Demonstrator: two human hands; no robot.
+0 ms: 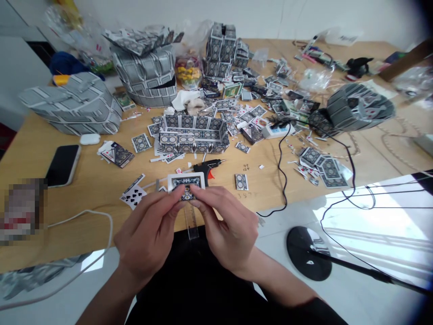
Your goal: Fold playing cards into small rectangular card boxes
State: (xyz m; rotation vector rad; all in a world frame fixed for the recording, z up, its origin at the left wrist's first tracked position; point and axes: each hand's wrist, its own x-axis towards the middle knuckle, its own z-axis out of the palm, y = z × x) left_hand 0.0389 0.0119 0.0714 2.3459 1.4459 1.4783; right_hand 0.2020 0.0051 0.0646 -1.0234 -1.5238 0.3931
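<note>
Both hands pinch one patterned playing card [179,180] over the table's front edge. My left hand [149,232] grips its lower left part, and my right hand [228,225] its lower right part, thumbs close together. The card's lower edge is hidden by the fingers. Just behind it lies a black glue gun [207,166] with an orange trigger. A clear ruler [191,221] sticks out below the hands at the table edge. Farther back stands an open rectangular box made of cards [194,146]. A spade card [134,197] lies left of the hands.
A phone [63,165] and white earphone case [89,139] lie at the left. Woven card baskets [81,106] stand behind them. Loose cards [329,171], a power strip [275,131] and a black cable [280,158] are at the right. A round black stand base [306,253] is on the floor.
</note>
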